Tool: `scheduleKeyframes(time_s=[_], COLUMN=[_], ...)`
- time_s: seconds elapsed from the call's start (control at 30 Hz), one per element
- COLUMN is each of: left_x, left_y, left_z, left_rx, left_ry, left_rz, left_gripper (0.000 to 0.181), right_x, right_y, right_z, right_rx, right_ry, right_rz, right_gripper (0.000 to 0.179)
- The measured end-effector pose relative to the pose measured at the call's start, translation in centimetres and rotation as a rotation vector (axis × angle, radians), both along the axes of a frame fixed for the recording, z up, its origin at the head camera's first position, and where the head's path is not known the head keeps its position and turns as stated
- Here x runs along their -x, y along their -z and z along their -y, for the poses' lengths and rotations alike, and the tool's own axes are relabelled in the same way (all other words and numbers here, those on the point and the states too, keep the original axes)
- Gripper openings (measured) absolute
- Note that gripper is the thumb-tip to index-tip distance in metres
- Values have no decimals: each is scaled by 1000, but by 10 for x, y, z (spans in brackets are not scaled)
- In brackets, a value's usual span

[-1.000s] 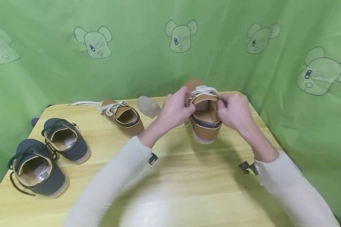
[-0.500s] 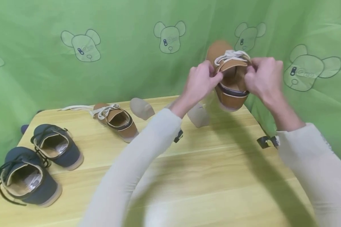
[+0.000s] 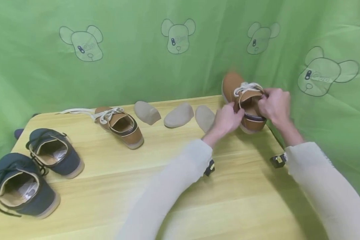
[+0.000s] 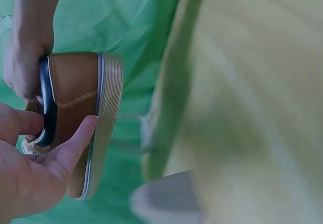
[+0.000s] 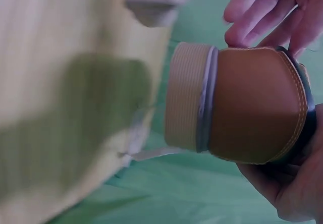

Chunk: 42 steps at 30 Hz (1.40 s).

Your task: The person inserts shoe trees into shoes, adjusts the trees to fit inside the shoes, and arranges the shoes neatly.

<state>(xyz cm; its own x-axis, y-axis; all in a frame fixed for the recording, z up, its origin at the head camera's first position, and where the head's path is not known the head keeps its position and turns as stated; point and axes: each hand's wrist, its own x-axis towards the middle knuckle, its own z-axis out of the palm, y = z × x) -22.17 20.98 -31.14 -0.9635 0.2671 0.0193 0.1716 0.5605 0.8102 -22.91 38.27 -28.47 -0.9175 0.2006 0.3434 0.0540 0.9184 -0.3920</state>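
Observation:
A brown shoe [image 3: 234, 85] with tied white laces [image 3: 248, 86] is held at the back right corner of the table, its heel toward me. My right hand [image 3: 275, 103] grips the right side of its opening, thumb outside and fingers hidden by the shoe in the right wrist view. My left hand [image 3: 228, 119] holds the left side: the thumb lies at the dark collar and the index finger [image 4: 75, 141] stretches along the outer side toward the ribbed sole [image 4: 110, 98]. A lace end [image 5: 156, 153] trails beside the sole.
Three grey toe-shaped inserts [image 3: 178, 115] lie along the back edge of the wooden table [image 3: 114, 186]. Left of them stands another brown shoe [image 3: 120, 126] with long laces. Two dark blue shoes [image 3: 55, 153] stand at the far left. A green curtain [image 3: 132, 66] hangs behind.
The brown shoe rose and moved right from among the inserts, then came lower toward the back right corner. More of the inserts now shows, and my left hand sits lower on the shoe's side.

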Motion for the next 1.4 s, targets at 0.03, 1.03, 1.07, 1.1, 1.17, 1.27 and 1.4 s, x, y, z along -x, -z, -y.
scheduleKeyframes(time_s=[0.03,1.03,1.07,1.1,1.17,1.27,1.4], left_x=[-2,0,1,2,4,6,8], left_y=[7,44,44,45,48,52,55], left_z=[-2,56,59,62,67,72,74], left_rx=[10,72,71,76,89,109,109], left_ry=[3,-78,-75,-73,-75,-87,-103], left_rz=[19,59,57,56,48,41,53], left_gripper=[25,23,24,26,35,54,67], right_x=[0,27,28,28,30,33,37], right_y=[8,75,75,76,78,83,87], right_z=[-2,59,63,67,73,80,86], right_rx=[-3,119,128,140,154,176,193], right_ry=[-5,-109,-111,-109,-105,-96,-75], right_rz=[-4,77,78,84,89,88,69], right_gripper=[34,34,34,35,35,35,34])
